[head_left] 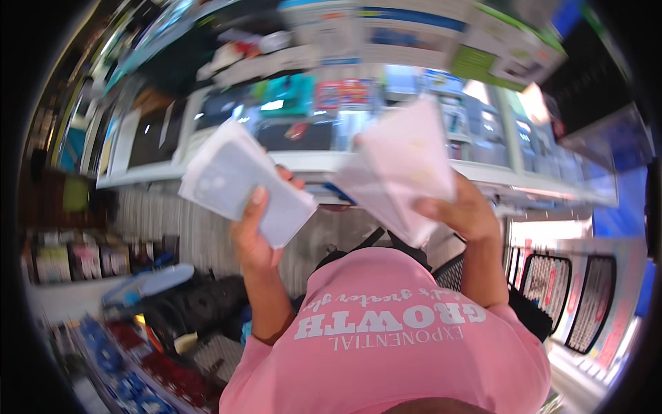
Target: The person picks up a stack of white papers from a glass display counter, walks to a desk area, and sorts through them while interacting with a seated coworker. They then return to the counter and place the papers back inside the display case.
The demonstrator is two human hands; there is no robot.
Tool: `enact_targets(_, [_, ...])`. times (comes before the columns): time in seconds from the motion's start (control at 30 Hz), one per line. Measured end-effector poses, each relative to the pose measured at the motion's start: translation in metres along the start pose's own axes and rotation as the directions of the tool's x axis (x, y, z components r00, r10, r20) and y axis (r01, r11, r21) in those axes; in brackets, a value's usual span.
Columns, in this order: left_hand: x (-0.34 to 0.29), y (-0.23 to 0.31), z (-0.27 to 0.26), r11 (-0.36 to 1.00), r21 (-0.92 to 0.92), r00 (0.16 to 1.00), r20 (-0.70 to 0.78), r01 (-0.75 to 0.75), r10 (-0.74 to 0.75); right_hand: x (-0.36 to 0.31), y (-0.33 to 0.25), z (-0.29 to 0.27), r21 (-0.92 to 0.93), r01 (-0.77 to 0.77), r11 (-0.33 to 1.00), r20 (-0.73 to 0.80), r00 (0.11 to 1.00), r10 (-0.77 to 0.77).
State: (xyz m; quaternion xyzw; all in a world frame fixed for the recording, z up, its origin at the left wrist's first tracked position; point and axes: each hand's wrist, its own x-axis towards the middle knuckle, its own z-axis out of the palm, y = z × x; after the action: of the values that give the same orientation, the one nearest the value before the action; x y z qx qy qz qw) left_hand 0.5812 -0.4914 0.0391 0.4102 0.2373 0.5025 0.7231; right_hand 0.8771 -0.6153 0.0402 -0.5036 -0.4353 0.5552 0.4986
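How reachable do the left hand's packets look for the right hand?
Probably not graspable as things stand: the right hand is occupied holding white packets. The way across to the grey packets in the left hand looks free, though.

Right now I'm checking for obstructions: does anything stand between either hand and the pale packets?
Nothing visible does. The left hand holds one pale bundle, thumb on top; the right hand holds a blurred bundle. The glass display case lies beyond both.

White lettering (389,321), upside down, crosses the pink shirt (393,372) below the fingers (256,201); print on boxes (507,48) beyond them is blurred.
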Motion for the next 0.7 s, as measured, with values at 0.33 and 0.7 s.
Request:
enact_targets(0.33, [-0.08, 0.181, -0.226, 0.907, 0.115, 0.645, -0.667, -0.405, 0.373, 0.242, -0.001, 0.407, -0.051, 0.056, 0.997, 0.577, 0.817, -0.016])
enact_targets(0.7, [-0.078, 0.326, -0.483, 0.76, 0.4, 0.193, -0.808, -0.513, 0.556, 0.423, 0.068, 0.761, 0.164, -0.481, 0.861, 0.936, 0.351, 0.019])
